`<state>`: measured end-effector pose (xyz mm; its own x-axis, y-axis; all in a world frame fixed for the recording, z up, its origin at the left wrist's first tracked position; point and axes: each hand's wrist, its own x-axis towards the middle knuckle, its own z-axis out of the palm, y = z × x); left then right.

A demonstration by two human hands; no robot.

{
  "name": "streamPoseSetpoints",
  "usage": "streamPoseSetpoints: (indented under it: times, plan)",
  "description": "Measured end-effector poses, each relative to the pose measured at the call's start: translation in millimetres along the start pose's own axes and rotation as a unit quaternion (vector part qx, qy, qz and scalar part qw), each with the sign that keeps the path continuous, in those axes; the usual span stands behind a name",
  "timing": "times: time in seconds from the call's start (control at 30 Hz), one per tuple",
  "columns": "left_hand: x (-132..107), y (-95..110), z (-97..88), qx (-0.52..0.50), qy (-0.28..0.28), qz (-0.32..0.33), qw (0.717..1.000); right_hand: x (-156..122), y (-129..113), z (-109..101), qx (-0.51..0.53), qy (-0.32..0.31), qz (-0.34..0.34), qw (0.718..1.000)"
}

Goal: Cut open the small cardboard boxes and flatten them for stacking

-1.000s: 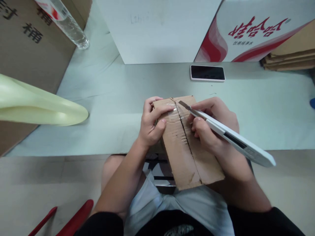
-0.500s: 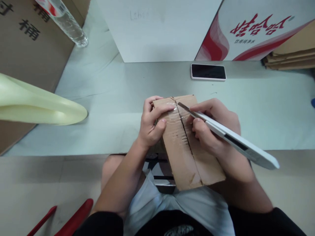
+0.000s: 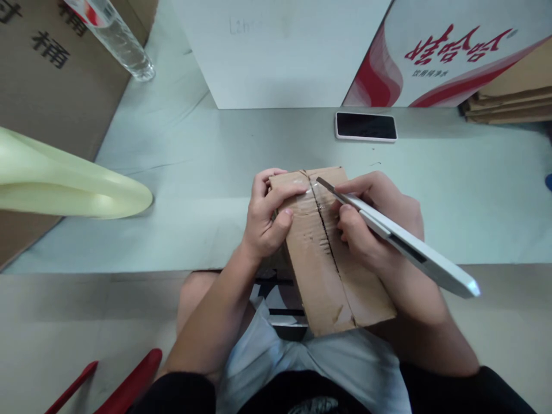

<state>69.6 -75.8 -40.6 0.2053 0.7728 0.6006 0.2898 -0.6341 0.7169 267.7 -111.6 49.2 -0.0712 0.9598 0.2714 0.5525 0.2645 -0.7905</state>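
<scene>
A small brown cardboard box (image 3: 319, 276) is tilted over the table's front edge and my lap, its taped top crossed lengthwise by a dark slit. My left hand (image 3: 271, 215) grips the box's far left side, thumb and index finger lying on top. In my right hand (image 3: 375, 221) is a white box cutter (image 3: 401, 241) with its blade out. The blade tip is just right of the slit near the far end; whether it touches the cardboard I cannot tell. Clear tape shows beside my left index finger.
A phone (image 3: 365, 126) lies beyond the box, before a white carton (image 3: 280, 63) and a red-and-white carton (image 3: 440, 63). Flattened cardboard (image 3: 509, 106) is at right. On the left are a water bottle (image 3: 125, 49), a pale yellow object (image 3: 77, 178) and a large brown carton (image 3: 56, 98).
The box cutter's tip has shifted slightly right and away from the slit, and its rear end has swung a little inward. My left hand and the box have hardly moved.
</scene>
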Motion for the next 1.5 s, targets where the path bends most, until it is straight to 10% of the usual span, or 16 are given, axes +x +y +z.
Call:
streamPoseSetpoints:
  times: [1.5]
  plan:
    - [-0.8, 0.2, 1.3, 0.004, 0.005, -0.001, 1.000, 2.0, -3.8, 0.7, -0.069, -0.008, -0.029, 0.997]
